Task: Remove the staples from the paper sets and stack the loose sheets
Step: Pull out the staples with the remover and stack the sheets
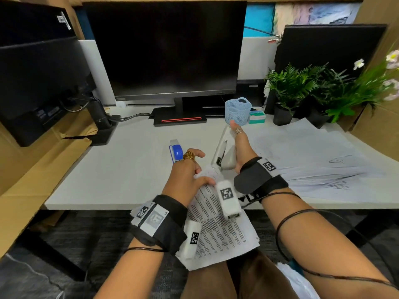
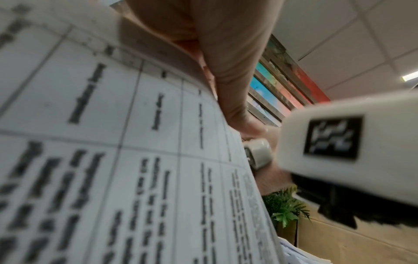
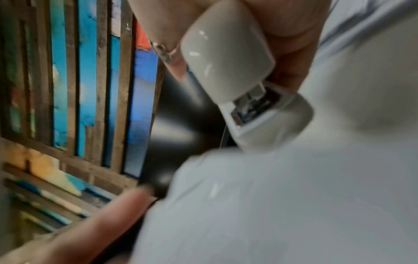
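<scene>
A stapled paper set (image 1: 218,225) with printed tables hangs over the desk's front edge and my lap. My left hand (image 1: 195,169) grips its upper corner, thumb on top of the page. The left wrist view shows the same paper set (image 2: 113,160) close up. My right hand (image 1: 238,145) holds a white and grey stapler (image 1: 224,149) tilted up, with its lower end at the paper's top corner. In the right wrist view my fingers (image 3: 172,41) curl round the stapler (image 3: 228,59), whose metal end is just above the paper (image 3: 294,196). No staple can be made out.
Loose sheets (image 1: 313,160) are spread over the right side of the desk (image 1: 129,169). A blue stapler (image 1: 176,151) lies just beyond my left hand. A blue mesh basket (image 1: 237,111), a monitor (image 1: 166,50) and potted plants (image 1: 302,87) stand at the back.
</scene>
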